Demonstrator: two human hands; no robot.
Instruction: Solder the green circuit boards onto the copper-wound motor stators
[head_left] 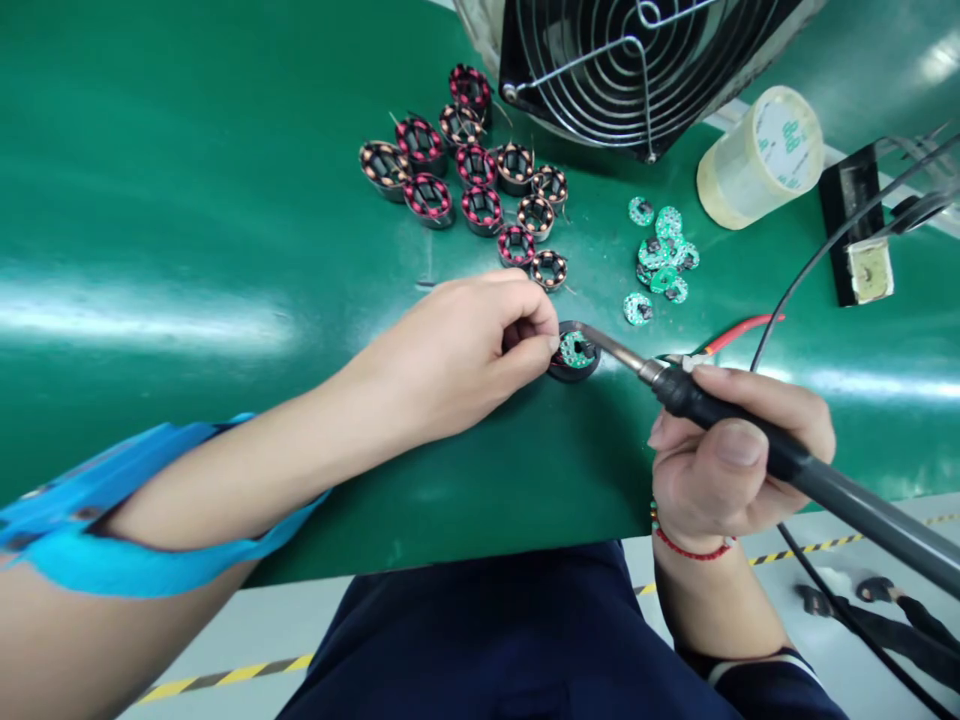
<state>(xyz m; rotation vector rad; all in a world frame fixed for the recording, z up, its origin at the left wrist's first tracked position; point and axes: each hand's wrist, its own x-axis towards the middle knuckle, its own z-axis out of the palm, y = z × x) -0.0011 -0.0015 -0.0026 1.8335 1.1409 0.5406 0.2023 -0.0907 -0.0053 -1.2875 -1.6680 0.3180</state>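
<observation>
Left hand (pixel 457 350) is closed, its fingertips pinching a wound stator (pixel 564 371) capped with a round green circuit board (pixel 576 350) on the green mat (pixel 187 200). A soldering iron (pixel 825 482) has its tip on that board, and the right hand (pixel 731 460) grips its handle. Behind lie more stators (pixel 472 180), loose boards (pixel 660 255), a tape roll (pixel 761 155) and a fan (pixel 637 60).

Head-worn view, looking forward and down; close over green table (pixel 187 250)
</observation>
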